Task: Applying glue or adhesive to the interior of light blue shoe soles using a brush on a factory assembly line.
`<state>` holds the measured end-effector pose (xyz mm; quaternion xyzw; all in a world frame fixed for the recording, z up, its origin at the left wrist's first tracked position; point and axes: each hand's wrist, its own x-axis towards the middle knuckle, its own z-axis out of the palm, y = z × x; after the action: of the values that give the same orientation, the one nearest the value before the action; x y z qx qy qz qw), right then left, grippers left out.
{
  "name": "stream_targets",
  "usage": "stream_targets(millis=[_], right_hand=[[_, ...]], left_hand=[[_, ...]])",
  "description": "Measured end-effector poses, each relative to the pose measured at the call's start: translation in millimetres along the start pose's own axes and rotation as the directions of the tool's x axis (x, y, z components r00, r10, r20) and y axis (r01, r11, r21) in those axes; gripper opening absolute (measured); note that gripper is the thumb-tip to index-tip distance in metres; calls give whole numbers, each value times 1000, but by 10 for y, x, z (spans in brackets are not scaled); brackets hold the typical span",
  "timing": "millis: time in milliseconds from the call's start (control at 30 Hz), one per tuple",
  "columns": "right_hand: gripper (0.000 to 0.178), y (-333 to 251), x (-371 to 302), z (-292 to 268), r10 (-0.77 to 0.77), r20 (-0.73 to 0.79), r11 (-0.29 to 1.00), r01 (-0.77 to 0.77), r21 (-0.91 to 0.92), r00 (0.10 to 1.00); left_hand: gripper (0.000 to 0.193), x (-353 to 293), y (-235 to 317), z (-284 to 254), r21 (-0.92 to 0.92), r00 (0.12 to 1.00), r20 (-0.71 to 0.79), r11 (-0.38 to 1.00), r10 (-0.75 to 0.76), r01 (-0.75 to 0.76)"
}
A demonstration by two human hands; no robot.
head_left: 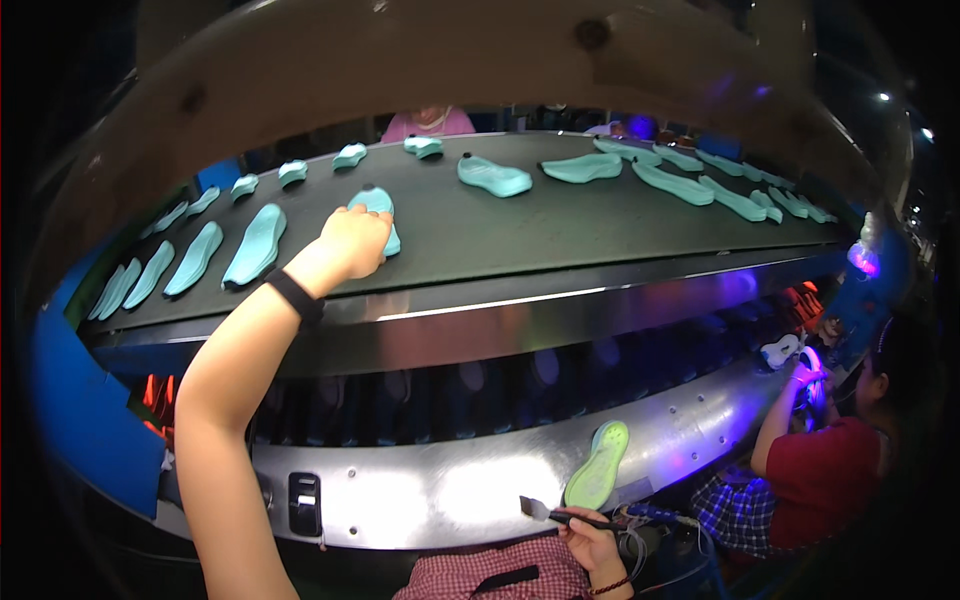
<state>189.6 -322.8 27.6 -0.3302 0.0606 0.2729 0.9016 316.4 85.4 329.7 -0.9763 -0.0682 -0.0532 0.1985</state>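
At the lower edge, nearest you: one red-checked garment (500, 572); beside it, your right hand (592, 546), a beaded bracelet (612, 586) at its wrist, fingers closed about the black handle of one flat brush (545, 511), its bristle end pointing left over the metal ledge (430, 505). Just beyond the brush, on the ledge: one yellow-green shoe sole (598, 465), lying flat, apart from the bristles. Farther left on the ledge: one black recessed switch (304, 503). To your right: one co-worker in a red top (825, 475), hands at work under violet light, a white shoe part (780, 350) near them. Next outward, above the ledge: one dark belt (460, 235). Over its near half, your left hand (355, 242), black band (293, 295) at the wrist, fingers bent over one teal shoe sole (375, 200), partly covered; how firmly they hold it, you cannot tell. Left of it, a row of teal soles (257, 245), tilted; to the right, more teal soles (672, 183), some overlapping. Beyond the belt: one person in pink (400, 127).
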Motion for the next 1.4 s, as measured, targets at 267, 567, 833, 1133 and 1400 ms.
stream_targets(millis=[267, 567, 833, 1133, 1400], right_hand=[[21, -84, 48, 194, -185, 75, 974, 193, -122, 980], [23, -113, -114, 443, -294, 249, 954, 299, 16, 923], [21, 281, -155, 659, -25, 369, 971, 111, -214, 929], [21, 598, 111, 955, 31, 241, 873, 91, -480, 970], [20, 717, -225, 1167, -108, 601, 258, 606, -753, 792]], left_hand=[[17, -1373, 304, 665, -845, 427, -493, 301, -758, -441], [75, -2632, 944, 1275, -385, 999, 28, -922, 37, 44], [77, -3177, 2214, 1952, 49, 946, 166, -960, 279, 274], [78, -3237, 2424, 1762, 220, 942, 231, -956, 244, 194], [67, -3134, 2600, 1857, -175, 816, 571, -985, -93, 10]])
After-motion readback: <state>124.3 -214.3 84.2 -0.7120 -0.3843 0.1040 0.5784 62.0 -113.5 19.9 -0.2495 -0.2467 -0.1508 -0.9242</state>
